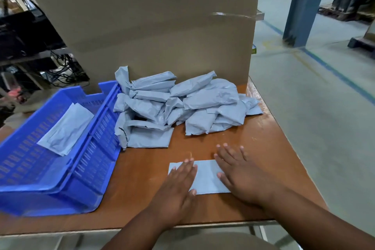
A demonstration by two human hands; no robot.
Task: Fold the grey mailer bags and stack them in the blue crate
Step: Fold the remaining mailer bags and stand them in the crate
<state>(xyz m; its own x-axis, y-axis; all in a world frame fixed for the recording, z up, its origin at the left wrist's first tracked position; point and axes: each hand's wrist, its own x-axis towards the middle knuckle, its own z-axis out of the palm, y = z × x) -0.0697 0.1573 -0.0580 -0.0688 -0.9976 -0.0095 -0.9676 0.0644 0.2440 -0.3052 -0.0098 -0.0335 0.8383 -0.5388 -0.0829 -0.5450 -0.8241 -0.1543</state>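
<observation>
Bottom centre of frame: left hand & right hand both lie flat, fingers straight, pressing a folded bag onto the table, so the step looks like creasing/flattening the fold. Next prob. lift it & carry left to the crate, mid-left, onto the one bag there. Loose pile waits further back, centre, before a carton.

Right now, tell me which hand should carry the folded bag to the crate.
Left, probably. The left hand rests flat on the folded bag on the side nearer the crate; the right hand lies farther away.
</observation>
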